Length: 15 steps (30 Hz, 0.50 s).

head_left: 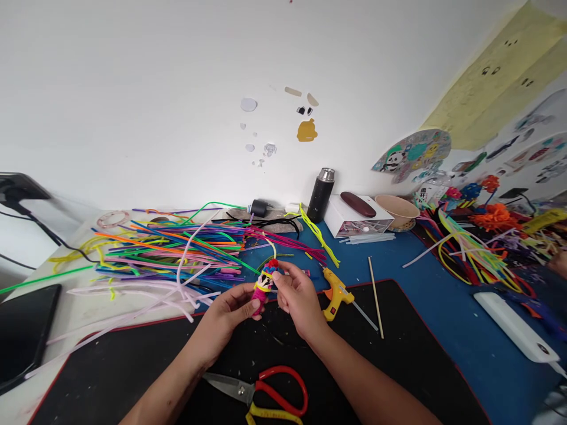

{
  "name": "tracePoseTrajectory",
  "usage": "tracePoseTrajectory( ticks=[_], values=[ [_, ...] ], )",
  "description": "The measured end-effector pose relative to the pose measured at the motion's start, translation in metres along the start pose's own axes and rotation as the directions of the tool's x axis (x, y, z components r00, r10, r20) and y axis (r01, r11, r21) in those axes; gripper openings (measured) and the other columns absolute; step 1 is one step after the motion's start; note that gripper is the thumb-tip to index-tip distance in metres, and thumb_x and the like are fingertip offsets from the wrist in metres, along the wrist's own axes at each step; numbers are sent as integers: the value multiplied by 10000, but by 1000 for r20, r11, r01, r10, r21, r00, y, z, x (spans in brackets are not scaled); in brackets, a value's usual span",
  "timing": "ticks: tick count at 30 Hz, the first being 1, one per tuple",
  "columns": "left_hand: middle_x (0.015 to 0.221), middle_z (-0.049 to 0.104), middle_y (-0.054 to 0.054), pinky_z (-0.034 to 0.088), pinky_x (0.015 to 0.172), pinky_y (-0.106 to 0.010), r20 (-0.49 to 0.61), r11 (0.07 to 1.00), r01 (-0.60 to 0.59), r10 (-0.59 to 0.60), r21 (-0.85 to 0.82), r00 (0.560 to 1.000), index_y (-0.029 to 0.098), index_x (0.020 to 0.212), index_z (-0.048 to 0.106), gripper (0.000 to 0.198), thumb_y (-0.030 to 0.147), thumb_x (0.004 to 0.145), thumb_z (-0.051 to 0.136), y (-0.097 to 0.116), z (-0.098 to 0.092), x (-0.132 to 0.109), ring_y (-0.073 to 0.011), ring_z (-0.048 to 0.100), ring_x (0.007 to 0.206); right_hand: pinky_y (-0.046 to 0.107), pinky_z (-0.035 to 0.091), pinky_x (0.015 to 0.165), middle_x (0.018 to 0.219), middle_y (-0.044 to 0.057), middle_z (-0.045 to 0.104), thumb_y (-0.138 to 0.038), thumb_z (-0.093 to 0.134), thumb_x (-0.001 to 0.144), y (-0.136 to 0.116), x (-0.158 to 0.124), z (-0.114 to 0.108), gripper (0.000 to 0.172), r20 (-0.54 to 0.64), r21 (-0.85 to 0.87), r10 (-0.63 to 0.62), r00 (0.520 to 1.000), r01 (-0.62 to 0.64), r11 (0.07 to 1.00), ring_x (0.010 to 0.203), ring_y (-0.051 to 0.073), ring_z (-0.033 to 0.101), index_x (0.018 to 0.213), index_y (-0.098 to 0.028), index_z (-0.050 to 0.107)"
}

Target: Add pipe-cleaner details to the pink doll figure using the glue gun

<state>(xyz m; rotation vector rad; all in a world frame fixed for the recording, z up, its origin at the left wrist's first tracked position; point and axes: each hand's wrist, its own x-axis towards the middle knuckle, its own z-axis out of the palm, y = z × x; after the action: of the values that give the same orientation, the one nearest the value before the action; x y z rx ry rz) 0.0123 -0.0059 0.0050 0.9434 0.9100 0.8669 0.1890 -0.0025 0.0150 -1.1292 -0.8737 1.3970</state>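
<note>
Pink fuzzy doll (264, 286) being held in both hands over the black mat (398, 366).
Fingers of the left hand (230, 311) are gripping the doll's pink lower end, while fingertips of the right hand (297, 298) are pinching its red-and-blue top, holding it nearly upright just above the mat's far edge. A yellow glue gun (335, 295) is lying just right of the right hand, with a thin stick (376, 298) beyond it. Red-handled scissors (266, 392) are resting on the mat between the forearms. Loose pipe cleaners (177, 251) are sprawling behind the left hand.
</note>
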Motion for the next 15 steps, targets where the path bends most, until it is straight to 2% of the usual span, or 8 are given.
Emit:
tracePoseTrajectory(
  ticks=[15],
  values=[
    [973,764,-61,525,778,-301,29,999,-15,14,31,999,207,1072,815,352,424,798,861,3,2,0,-195,613,811,206,219,388,487,-132,389,-541,798,818,3,2,-1,484,12,12,-4,1000,4,1000,390,61,294,1120,-182,680]
  ],
)
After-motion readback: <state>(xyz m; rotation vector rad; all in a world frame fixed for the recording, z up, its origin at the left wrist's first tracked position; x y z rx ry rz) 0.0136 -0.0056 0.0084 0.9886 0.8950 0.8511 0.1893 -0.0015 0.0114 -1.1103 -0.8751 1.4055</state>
